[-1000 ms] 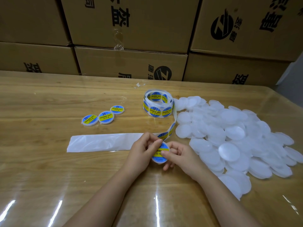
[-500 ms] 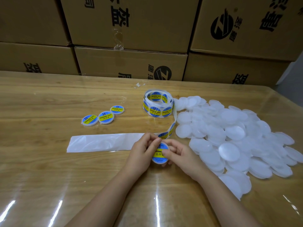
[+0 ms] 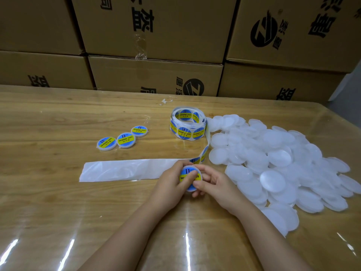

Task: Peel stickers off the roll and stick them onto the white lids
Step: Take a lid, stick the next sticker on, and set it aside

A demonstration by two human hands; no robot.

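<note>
Both hands clamp one lid [image 3: 190, 189], centre frame: left hand [image 3: 172, 182] thumb presses the sticker [image 3: 186, 172] flat, right hand [image 3: 216, 184] fingers curl round its right rim. Finished lids [image 3: 126, 140] sit upper left, likely the left hand's drop; blank pile [image 3: 273, 153] right.

Person's left hand [image 3: 172, 185]: bare, fingers slender, thumbnail short. Person's right hand [image 3: 218, 184]: bare too, knuckles smooth. Behind each hand, wrist narrow and uncovered. left forearm [image 3: 125, 235]: bare along whole visible length, widening away from hand toward lower frame edge. right forearm [image 3: 261, 231]: same, bare throughout.
</note>
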